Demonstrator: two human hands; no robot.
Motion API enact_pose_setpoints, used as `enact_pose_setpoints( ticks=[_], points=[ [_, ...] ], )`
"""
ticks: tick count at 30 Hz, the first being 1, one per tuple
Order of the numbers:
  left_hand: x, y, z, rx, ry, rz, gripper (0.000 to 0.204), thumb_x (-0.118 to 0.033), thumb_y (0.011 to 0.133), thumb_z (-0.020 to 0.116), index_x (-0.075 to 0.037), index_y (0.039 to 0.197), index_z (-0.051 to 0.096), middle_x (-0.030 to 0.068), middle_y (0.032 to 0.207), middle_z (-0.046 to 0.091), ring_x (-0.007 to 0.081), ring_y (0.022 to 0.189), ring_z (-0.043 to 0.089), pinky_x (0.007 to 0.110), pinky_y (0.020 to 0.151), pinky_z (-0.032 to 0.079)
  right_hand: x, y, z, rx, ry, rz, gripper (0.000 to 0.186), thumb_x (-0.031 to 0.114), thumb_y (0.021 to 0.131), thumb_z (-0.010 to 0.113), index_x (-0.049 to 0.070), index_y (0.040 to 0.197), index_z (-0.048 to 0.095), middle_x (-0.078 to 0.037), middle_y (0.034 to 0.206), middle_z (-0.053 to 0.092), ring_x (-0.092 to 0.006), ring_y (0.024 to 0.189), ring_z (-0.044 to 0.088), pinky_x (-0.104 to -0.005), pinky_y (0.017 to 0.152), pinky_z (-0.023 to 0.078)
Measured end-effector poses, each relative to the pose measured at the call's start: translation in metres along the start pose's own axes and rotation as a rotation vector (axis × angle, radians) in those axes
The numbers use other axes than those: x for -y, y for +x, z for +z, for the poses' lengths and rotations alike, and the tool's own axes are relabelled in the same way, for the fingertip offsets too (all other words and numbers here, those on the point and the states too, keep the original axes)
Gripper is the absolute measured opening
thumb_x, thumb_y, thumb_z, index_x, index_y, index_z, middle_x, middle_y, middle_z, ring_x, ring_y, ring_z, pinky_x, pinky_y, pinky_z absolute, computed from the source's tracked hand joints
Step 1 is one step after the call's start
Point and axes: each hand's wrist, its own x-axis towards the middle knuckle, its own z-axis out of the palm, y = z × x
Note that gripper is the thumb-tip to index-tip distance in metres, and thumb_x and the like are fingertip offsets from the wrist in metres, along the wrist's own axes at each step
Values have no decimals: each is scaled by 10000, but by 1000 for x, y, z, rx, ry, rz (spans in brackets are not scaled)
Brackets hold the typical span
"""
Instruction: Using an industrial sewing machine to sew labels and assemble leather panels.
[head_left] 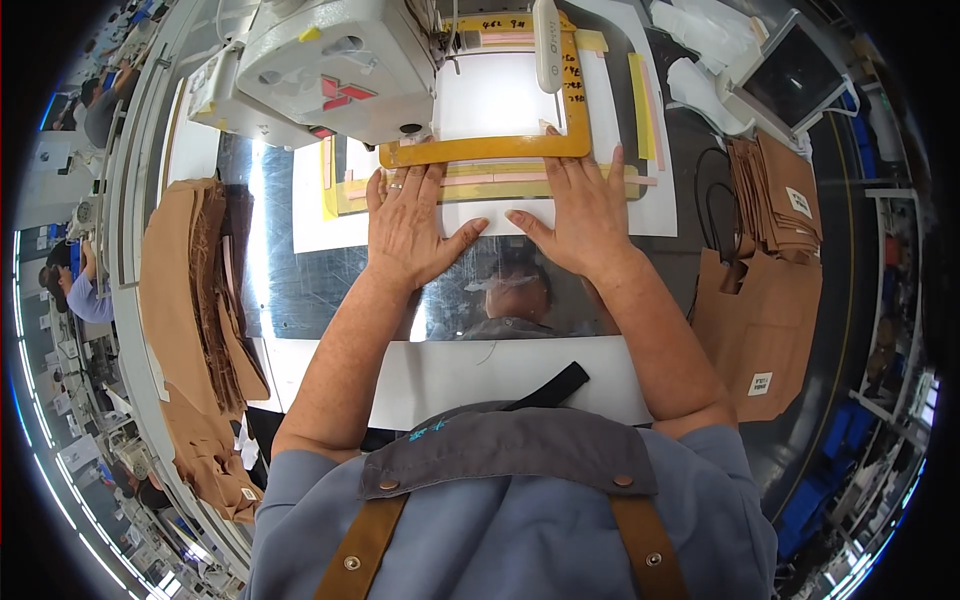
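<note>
Both my hands reach forward over a white sheet (320, 225) edged with yellow and pink tape strips, under an industrial sewing machine (335, 85). My left hand (408, 225) lies flat with fingers stretched, their tips at the near bar of a yellow clamp frame (480, 153). To the right, my right hand (587, 215) is spread the same way, its fingertips at the frame's near right corner. The thumbs point toward each other, with a gap between them. Neither hand holds anything. Part of the frame's left side is hidden behind the machine head.
Stacked brown fabric pieces (178, 290) stand at the left table edge. More brown pieces (765, 330) lie at the right, near a black cable (708, 205). A screen (797, 80) stands at the far right. Shiny metal tabletop (340, 290) shows before my hands. Other people work farther left.
</note>
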Motion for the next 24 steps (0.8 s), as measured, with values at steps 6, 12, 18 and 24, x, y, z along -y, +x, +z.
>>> enact_pose_setpoints(
  ticks=[6,12,18,24],
  points=[
    [-1,-2,-8,8,-90,-22,967,-706,892,541,-42,1573,365,239,1602,392,373,1536,300,570,1251,90,8,3,-12,173,-87,137,998,763,947,440,1,1584,352,-145,1664,320,-311,1579,196,-675,1239,42],
    [-2,-2,-6,12,-34,-13,958,-699,905,516,-57,1593,337,202,1669,300,338,1561,261,590,1248,55,3,-2,-15,217,-78,209,1023,776,957,391,11,1624,257,-144,1693,264,-329,1601,109,-672,1240,27],
    [-2,-2,-3,28,69,-53,945,-707,945,443,-51,1610,298,189,1684,272,316,1571,240,583,1261,15,-9,-15,-12,148,-51,249,1014,752,973,385,-12,1622,232,-137,1717,196,-321,1606,78,-672,1244,7],
    [11,-17,-3,19,23,-15,915,-705,966,408,-76,1621,295,149,1680,304,295,1578,227,565,1267,-15,-48,-39,-24,115,-59,230,879,648,1008,448,19,1606,308,-144,1690,267,-292,1595,147,-638,1261,60]
  ],
)
